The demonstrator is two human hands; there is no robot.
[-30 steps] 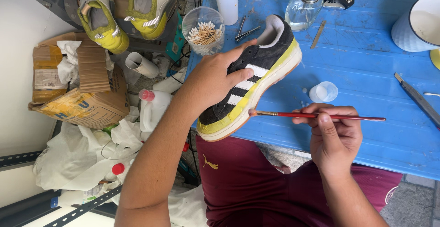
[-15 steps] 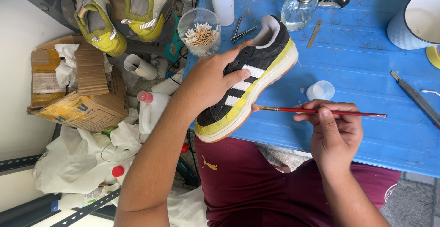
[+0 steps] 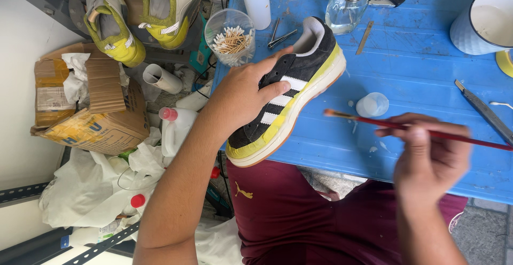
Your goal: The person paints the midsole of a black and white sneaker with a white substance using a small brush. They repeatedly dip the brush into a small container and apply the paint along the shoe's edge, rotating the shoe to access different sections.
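Observation:
My left hand [image 3: 243, 91] grips a black sneaker [image 3: 291, 91] with white stripes and yellow tape along its pale sole, holding it on its side over the near edge of the blue table [image 3: 417, 56]. My right hand [image 3: 430, 155] holds a thin red paintbrush [image 3: 417, 130] level; its tip points left, a short gap from the sneaker's sole. A small clear cup [image 3: 372, 104] sits on the table just behind the brush.
A cup of cotton swabs [image 3: 231, 36], a white bottle [image 3: 255, 0], a glass pump bottle [image 3: 347, 3], tweezers [image 3: 280, 35], a white mug [image 3: 483, 21] and a knife [image 3: 483, 110] lie on the table. Yellow-grey shoes [image 3: 144, 13], a cardboard box [image 3: 91, 104] and plastic bags sit left.
My right hand has pulled the brush to the right, away from the sneaker's sole. The left hand still holds the sneaker in much the same place.

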